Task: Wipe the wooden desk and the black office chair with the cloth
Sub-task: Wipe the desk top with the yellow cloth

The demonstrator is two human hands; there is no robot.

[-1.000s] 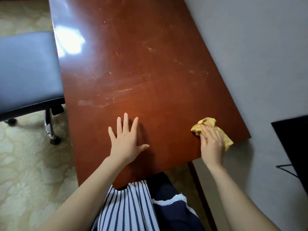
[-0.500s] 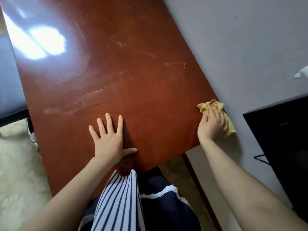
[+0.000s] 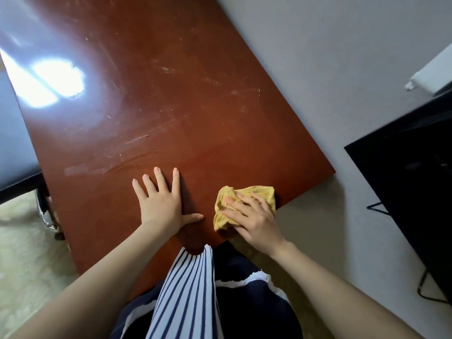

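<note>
Wooden desk (image 3: 183, 94): red-brown glossy surface with pale scuffs, streaks and a bright patch of reflected light towards the far left. It runs diagonally through the view, its right long edge along a grey wall (image 3: 318, 69).

Cloth (image 3: 255, 192): yellow, crumpled, lying on the surface at the near edge, close to the near right corner. Part of it is covered by the right hand.

Right hand (image 3: 252, 221): laid on top of the cloth, palm down, fingers loosely spread and nearly straight, pressing the cloth onto the surface.

Left hand (image 3: 161, 204): flat on the bare surface just left of the cloth, fingers spread, thumb pointing towards the cloth without touching it.

Black office chair (image 3: 12, 143): at the left edge of the view, its padded seat beside the desk's left side; part of the base (image 3: 49, 216) shows below it on a pale patterned carpet (image 3: 24, 253).

Clothing (image 3: 186, 289): blue-and-white striped fabric over dark navy, at the near edge.

Black panel (image 3: 415, 179): at the right, against the wall, well apart from the desk.
</note>
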